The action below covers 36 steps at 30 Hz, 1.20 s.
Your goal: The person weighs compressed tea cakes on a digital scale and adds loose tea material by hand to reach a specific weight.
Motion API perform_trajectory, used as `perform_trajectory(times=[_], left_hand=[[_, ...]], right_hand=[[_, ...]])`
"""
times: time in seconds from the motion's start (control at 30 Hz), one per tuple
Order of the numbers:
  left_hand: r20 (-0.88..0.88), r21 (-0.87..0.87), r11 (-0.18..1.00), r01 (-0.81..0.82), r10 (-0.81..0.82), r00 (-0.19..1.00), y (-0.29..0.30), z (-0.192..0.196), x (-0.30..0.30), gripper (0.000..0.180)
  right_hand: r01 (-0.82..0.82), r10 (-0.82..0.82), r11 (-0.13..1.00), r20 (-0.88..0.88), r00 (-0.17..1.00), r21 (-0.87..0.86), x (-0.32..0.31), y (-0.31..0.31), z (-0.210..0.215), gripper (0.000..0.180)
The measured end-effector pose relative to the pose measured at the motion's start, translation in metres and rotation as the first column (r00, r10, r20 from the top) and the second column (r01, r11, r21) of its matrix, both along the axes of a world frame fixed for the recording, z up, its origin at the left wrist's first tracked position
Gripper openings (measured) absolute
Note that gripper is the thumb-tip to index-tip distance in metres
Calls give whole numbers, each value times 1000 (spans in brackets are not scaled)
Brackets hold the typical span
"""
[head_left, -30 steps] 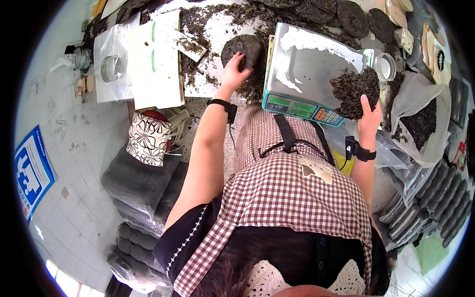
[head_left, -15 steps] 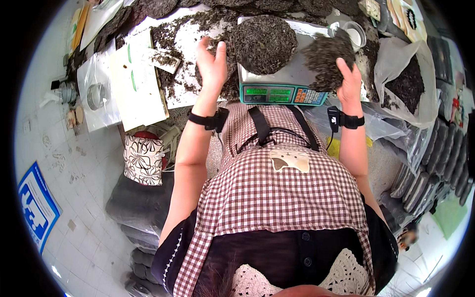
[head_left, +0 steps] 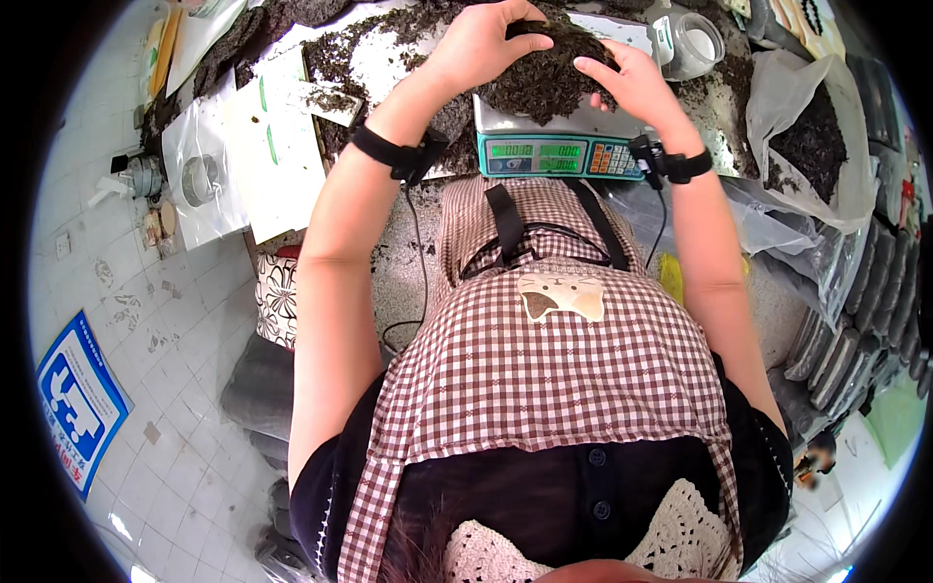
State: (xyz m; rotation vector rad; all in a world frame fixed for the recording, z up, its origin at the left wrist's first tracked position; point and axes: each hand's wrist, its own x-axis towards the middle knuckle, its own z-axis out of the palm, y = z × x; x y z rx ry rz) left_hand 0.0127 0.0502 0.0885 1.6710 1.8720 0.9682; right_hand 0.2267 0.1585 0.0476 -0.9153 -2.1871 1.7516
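A round cake of dark, flaky dried seaweed [head_left: 544, 85] is over the scale [head_left: 530, 155], covering much of its metal plate. My left hand [head_left: 486, 47] grips the cake's far left edge, its thumb and fingers closed around dark flakes. At the right edge, my right hand [head_left: 641, 85] has its thumb against the cake and its other fingers partly curled below. Some of its fingers are hidden, as is the cake's underside. The green display on the scale's front is lit.
Loose seaweed flakes [head_left: 374, 44] are scattered over the white tabletop. A clear jar [head_left: 692, 47] stands behind my right hand, and an open plastic bag [head_left: 777, 87] of dark flakes hangs at the right. Papers [head_left: 282, 160] lie to the left. Packed dark rolls [head_left: 855, 321] are stacked lower right.
My left hand has moved right and away from me, from open beside the scale onto the cake. My right hand, earlier holding a seaweed clump, has moved left to the cake.
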Motion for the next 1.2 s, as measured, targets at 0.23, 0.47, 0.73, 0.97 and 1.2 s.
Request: perform_trajectory(times=[0.23,0.47,0.73,0.97,1.2], left_hand=[[491,99,898,-430,331,806,6,-100,-12,36],[-178,205,842,-499,533,827,6,-133,-44,65],[-194,-53,815,-577,558,807,-31,-140,-69,74],[-464,109,878,-467,460,757,12,-171,2,92],[-500,-16,828,-561,479,721,2,-166,28,79]], right_hand=[[106,-792,391,-275,545,-914,16,38,-79,23],[269,-757,537,-316,573,-799,70,43,-67,26],[382,-495,811,-172,852,-442,47,0,-34,21],[400,-394,911,71,916,-101,-36,-7,-86,29],[232,-358,755,90,929,613,-55,-30,-93,31]])
